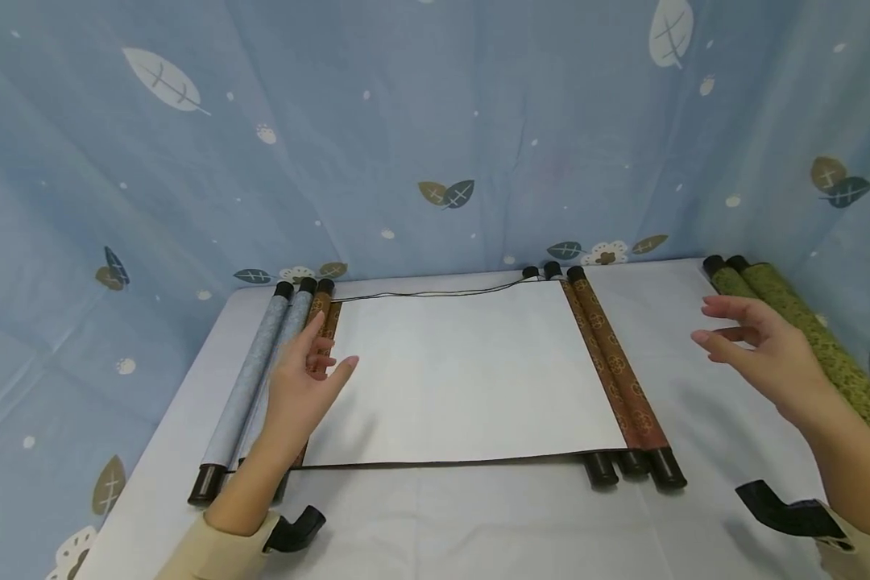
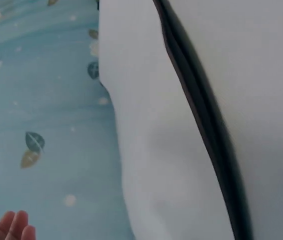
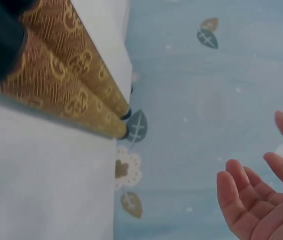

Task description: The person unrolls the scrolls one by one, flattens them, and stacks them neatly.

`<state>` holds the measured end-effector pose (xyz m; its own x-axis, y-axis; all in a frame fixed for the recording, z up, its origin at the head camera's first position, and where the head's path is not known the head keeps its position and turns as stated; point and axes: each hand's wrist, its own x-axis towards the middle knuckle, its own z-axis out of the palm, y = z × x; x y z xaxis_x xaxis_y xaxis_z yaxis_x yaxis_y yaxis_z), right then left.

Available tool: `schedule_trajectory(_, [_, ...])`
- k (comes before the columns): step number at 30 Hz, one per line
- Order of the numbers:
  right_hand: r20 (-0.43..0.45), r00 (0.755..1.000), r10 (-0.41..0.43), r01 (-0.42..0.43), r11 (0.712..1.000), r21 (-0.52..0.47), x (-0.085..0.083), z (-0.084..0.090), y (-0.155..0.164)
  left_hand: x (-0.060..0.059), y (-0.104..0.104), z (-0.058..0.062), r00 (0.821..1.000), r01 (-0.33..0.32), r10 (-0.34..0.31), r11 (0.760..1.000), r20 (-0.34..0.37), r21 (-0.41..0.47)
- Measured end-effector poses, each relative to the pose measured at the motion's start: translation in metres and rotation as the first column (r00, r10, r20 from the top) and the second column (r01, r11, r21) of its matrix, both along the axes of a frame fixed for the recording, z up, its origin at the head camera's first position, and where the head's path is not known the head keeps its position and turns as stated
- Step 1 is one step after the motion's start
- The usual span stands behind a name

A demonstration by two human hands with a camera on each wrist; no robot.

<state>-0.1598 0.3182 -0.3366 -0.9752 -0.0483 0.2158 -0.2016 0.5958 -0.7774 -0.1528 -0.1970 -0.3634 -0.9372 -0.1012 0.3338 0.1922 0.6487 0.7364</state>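
A scroll lies partly unrolled, its blank white sheet (image 1: 464, 374) stretched between brown gold-patterned rolls (image 1: 619, 370) on the right and more brown rolls (image 1: 321, 302) on the left. Over the left rolls hovers my left hand (image 1: 299, 383), thumb spread from loosely bent fingers, holding nothing. My right hand (image 1: 779, 358) hangs in the air between the right brown rolls and the green scrolls (image 1: 805, 314), also with nothing in its grasp. In the right wrist view its relaxed fingers (image 3: 234, 192) show. Only a few fingertips (image 2: 19, 222) enter the left wrist view.
Light blue scrolls (image 1: 250, 383) with black end knobs lie at the left. A thin dark cord (image 1: 435, 293) runs along the sheet's far edge. The white-covered table (image 1: 442, 524) meets a blue leaf-print curtain (image 1: 377, 145) at the back.
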Motion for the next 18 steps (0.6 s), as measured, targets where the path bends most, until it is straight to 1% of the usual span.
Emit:
schedule_trajectory(2, [-0.01, 1.0, 0.005, -0.005, 1.0, -0.012, -0.001, 0.001, 0.004, 0.002, 0.005, 0.002, 1.0, 0.017, -0.017, 1.0, 0.005, 0.024])
schedule_trajectory(4, [-0.02, 1.0, -0.016, 0.016, 1.0, 0.003, -0.003, 0.001, 0.007, 0.005, 0.01, 0.004, 1.0, 0.031, -0.031, 0.999, 0.004, 0.037])
schedule_trajectory(7, [-0.026, 0.996, -0.083, 0.085, 0.994, 0.07, -0.003, 0.001, 0.014, 0.011, 0.021, 0.008, 0.998, 0.063, -0.063, 0.998, -0.02, 0.03])
schedule_trajectory(10, [-0.039, 0.989, -0.143, 0.147, 0.978, 0.146, -0.003, -0.001, 0.022, 0.018, 0.032, 0.015, 0.994, 0.096, -0.095, 0.995, -0.051, 0.02])
schedule_trajectory(13, [-0.04, 0.98, -0.192, 0.197, 0.959, 0.206, -0.001, -0.003, 0.031, 0.021, 0.043, 0.021, 0.991, 0.119, -0.117, 0.992, -0.059, 0.032])
schedule_trajectory(15, [-0.041, 0.976, -0.213, 0.217, 0.952, 0.216, -0.001, -0.004, 0.037, 0.02, 0.048, 0.024, 0.989, 0.142, -0.139, 0.988, -0.047, 0.062])
schedule_trajectory(18, [-0.066, 0.965, -0.254, 0.262, 0.941, 0.213, 0.0, -0.005, 0.044, 0.016, 0.056, 0.024, 0.984, 0.176, -0.179, 0.976, 0.009, 0.125])
